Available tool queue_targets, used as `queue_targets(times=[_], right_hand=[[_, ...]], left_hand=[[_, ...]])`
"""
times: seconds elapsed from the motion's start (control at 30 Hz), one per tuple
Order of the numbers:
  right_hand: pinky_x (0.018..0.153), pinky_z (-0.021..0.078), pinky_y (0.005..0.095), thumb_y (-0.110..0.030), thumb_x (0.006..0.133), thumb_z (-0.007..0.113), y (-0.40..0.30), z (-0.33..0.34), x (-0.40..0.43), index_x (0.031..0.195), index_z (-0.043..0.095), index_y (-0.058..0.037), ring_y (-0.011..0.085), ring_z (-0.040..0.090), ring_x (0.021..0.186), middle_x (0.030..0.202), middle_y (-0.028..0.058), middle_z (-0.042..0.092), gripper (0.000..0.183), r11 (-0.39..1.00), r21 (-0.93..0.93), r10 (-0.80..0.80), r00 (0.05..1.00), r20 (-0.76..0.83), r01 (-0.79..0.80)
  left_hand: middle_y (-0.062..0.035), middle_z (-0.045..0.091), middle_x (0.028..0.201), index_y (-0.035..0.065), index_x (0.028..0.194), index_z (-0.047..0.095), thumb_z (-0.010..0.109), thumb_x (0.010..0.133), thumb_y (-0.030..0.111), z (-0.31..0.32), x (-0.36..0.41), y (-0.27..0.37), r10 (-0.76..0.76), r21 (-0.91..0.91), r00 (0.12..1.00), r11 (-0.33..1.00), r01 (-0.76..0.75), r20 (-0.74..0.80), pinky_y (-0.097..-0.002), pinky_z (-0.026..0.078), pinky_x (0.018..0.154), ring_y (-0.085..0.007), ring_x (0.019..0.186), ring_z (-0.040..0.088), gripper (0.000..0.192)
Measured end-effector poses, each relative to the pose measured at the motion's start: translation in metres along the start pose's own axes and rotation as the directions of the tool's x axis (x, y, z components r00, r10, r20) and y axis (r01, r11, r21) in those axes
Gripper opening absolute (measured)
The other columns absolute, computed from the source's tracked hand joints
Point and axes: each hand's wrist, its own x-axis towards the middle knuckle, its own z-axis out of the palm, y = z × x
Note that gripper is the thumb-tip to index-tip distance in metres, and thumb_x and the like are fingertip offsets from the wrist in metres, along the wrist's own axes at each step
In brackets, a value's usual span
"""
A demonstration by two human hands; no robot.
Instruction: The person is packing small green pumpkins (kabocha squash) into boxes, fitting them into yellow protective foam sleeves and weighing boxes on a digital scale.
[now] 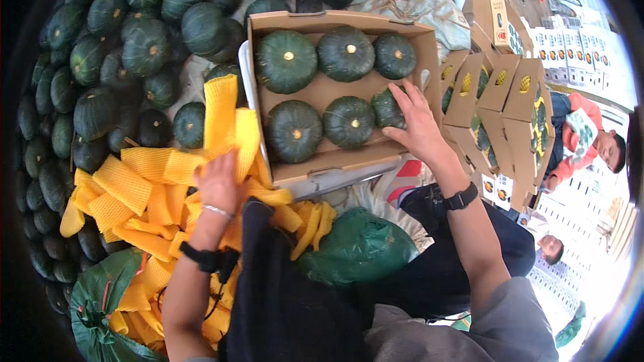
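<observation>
An open cardboard box (352, 167) holds several dark green kabocha squashes in two rows. My right hand (413, 119) rests on the squash (388, 108) at the box's lower right corner, its fingers spread along that squash's right side. The larger squash (294, 130) sits at the lower left of the box. Left of the box, my left hand (219, 181) lies among yellow foam net sleeves (122, 184); whether its fingers grip one cannot be told. More sleeves spill from a green plastic sack (100, 306) at the lower left.
A large heap of squashes (146, 48) fills the left side. Cardboard boxes (520, 73) with netted squashes stand at the right, near a person in a red top (586, 130). Another person (551, 249) is below. A green plastic bag (359, 246) lies by my legs.
</observation>
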Motion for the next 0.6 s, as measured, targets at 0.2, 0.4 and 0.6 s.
queue_targets(times=[0.2,0.4,0.6], right_hand=[[0.091,0.0429,0.043,-0.016,0.075,0.065,-0.073,-0.023,-0.024,0.111,0.054,-0.0007,0.0371,0.052,0.102,0.109,0.0194,0.055,0.041,0.97,0.215,-0.106,0.993,-0.06,0.117],[0.087,0.039,0.0398,-0.011,0.071,0.058,-0.115,0.064,-0.055,0.099,0.058,-0.0054,0.028,0.053,0.099,0.096,0.0108,0.059,0.028,0.958,0.039,-0.278,0.955,-0.104,0.284],[0.083,0.0391,0.0408,-0.011,0.074,0.053,-0.109,0.073,-0.079,0.088,0.061,-0.0064,0.028,0.055,0.094,0.091,0.0105,0.061,0.017,0.969,-0.01,-0.248,0.963,-0.106,0.248]], left_hand=[[-0.0029,0.062,0.083,0.0138,0.083,0.06,0.06,0.074,0.025,0.014,-0.067,-0.039,-0.118,0.147,0.988,0.984,0.103,0.098,-0.0482,0.039,0.08,-0.0242,0.085,0.058,0.014],[-0.0115,0.064,0.092,0.0087,0.094,0.061,0.06,0.079,0.021,-0.042,-0.104,-0.054,-0.274,-0.18,0.907,0.922,0.342,0.32,-0.0437,0.048,0.077,-0.0297,0.086,0.061,0.019],[-0.0118,0.064,0.091,0.008,0.093,0.061,0.061,0.079,0.02,-0.052,-0.182,-0.056,-0.377,-0.304,0.916,0.864,0.401,0.137,-0.0428,0.048,0.076,-0.0299,0.085,0.062,0.018]])
